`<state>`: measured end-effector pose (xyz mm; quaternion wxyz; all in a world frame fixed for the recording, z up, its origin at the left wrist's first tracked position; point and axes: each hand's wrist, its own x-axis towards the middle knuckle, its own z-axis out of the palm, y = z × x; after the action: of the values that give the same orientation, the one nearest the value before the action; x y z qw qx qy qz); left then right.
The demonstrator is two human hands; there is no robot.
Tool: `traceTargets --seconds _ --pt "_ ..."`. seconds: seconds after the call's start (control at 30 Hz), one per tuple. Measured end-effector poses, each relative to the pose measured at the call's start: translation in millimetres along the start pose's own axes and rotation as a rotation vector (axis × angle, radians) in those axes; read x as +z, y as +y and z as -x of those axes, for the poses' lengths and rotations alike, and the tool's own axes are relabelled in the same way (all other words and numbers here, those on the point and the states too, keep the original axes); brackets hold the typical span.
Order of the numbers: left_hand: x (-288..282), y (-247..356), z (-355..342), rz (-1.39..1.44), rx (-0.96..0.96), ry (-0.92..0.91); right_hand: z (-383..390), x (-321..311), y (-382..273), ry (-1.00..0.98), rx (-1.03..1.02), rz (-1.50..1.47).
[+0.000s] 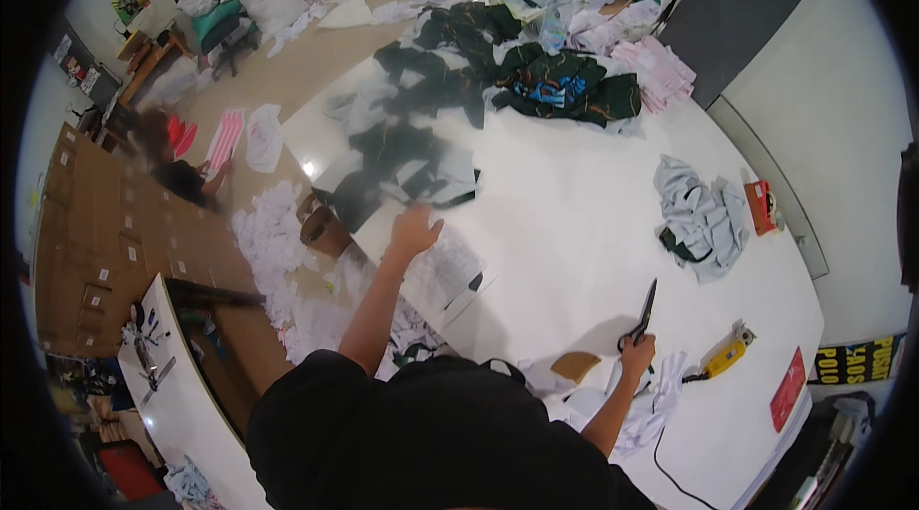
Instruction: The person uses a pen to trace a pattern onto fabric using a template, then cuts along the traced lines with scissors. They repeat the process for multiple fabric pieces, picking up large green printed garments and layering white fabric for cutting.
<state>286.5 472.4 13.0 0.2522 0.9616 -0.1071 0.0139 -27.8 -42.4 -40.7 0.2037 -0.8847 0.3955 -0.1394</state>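
Fabric pieces, dark green and limp, are lying heaped across the far side of the broad smooth white table. Flat printed paper is sitting at the near-left edge, the left hand resting spread on it. The right hand is clasping slim black scissors, blades pointing up.

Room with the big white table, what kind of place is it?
Probably a garment-cutting workshop. Dark green fabric pieces cover the white table, the right hand holds scissors, and white offcuts litter the floor. The left hand rests on a printed sheet.
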Motion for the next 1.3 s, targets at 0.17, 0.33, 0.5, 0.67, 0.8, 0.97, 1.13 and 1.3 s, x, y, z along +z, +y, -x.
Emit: traceTargets --seconds 0.17,0.33,0.5,0.67,0.8,0.97,1.13,1.3 --pt "16.1 7.6 -121.4 0.053 0.087 0.019 21.5 -5.2 -4.4 0.086 0.017 0.021" --pt "56.8 68.4 -249.1 -0.013 0.232 0.021 55.7 -11.3 -51.2 0.129 -0.084 -0.057" --pt "84.6 139.8 -323.7 0.004 0.367 0.198 87.2 -7.3 -87.9 0.048 0.007 -0.124" --pt "116.4 137.1 -359.6 -0.133 0.219 0.039 91.6 -0.2 -122.3 -0.080 0.135 -0.167" --pt "123.0 148.9 -338.3 -0.063 0.349 -0.056 83.7 5.7 -132.7 -0.143 0.139 -0.201" --pt "124.1 147.3 -327.1 0.380 0.264 0.081 57.2 26.2 -167.9 -0.280 0.007 -0.265" --pt "80.3 212.2 -417.5 1.130 0.169 0.139 14.3 44.1 -249.0 -0.425 -0.175 -0.261" --pt "39.5 220.4 -434.8 0.963 0.373 0.292 18.5 45.6 -285.0 -0.477 -0.180 -0.287"
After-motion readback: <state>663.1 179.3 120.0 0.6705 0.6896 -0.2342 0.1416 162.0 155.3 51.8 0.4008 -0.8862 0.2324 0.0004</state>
